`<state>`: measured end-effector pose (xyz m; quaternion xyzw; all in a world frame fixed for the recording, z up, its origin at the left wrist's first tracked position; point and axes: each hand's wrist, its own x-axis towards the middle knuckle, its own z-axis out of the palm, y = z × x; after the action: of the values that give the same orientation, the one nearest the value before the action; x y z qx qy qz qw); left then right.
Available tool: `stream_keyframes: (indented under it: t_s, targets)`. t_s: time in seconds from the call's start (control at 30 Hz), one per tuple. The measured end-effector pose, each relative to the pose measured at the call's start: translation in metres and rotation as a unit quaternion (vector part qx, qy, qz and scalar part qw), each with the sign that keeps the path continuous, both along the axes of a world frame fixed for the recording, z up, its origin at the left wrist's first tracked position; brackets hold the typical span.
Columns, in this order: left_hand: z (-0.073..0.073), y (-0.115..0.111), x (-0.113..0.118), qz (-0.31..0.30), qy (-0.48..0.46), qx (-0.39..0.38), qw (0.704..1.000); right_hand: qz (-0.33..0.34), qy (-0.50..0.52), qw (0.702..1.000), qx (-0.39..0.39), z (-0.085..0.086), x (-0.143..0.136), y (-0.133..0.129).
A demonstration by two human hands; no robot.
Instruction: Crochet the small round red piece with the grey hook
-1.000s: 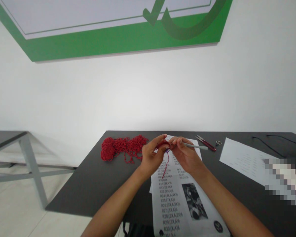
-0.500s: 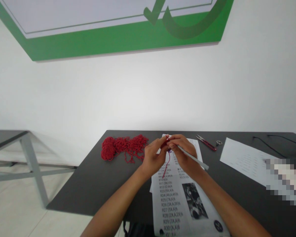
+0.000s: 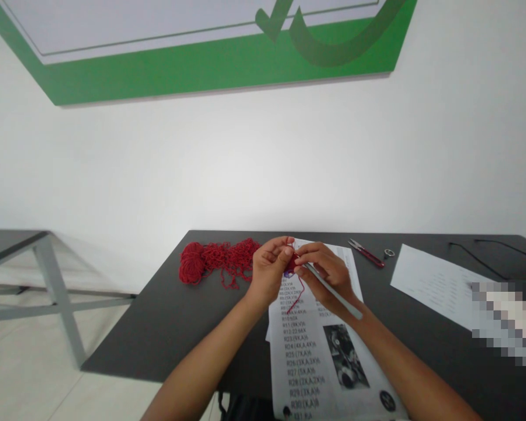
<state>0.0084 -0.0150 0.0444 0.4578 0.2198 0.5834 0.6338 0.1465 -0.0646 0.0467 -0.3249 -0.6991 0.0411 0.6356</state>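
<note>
My left hand (image 3: 272,263) pinches a small red crochet piece (image 3: 291,263), with a bit of purple at its lower edge. My right hand (image 3: 326,269) grips a crochet hook (image 3: 339,297) by its pale grey handle, which slants down toward the wrist. The hook's tip is hidden among the fingers at the red piece. From the piece a loose red yarn tail (image 3: 298,295) hangs over the printed pattern sheet (image 3: 302,356). Left of my hands lies a ball of red yarn (image 3: 191,264) with a tangle of loose strands (image 3: 228,260).
Thread snips (image 3: 367,254) and a small ring-shaped item (image 3: 389,253) lie on the dark table (image 3: 166,327) right of the sheet. Farther right are another printed paper (image 3: 429,286) and glasses (image 3: 482,263). A second table (image 3: 15,248) stands at left.
The crochet hook's handle has tilted more steeply downward. My hands have drawn slightly apart, with the left fingers raised, and more of the red piece shows between them.
</note>
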Motion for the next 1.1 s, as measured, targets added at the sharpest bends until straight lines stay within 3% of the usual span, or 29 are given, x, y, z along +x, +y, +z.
stream_keyframes:
  t_s: [0.17,0.4,0.7,1.1]
  targets:
    - [0.002,-0.001,-0.001,-0.043,-0.026,0.004,0.999,0.017,0.026,0.999,-0.028,-0.004,0.002,0.001]
    - [0.004,0.0,-0.004,-0.056,0.02,0.045,0.997,0.017,0.03,0.999,-0.026,-0.006,0.003,0.0]
    - [0.011,0.0,-0.009,-0.095,-0.054,0.004,0.994,0.089,0.073,0.991,-0.074,-0.007,0.003,-0.003]
    - [0.011,0.004,-0.014,-0.12,-0.068,-0.017,0.99,0.121,0.132,0.975,-0.131,0.0,-0.002,-0.012]
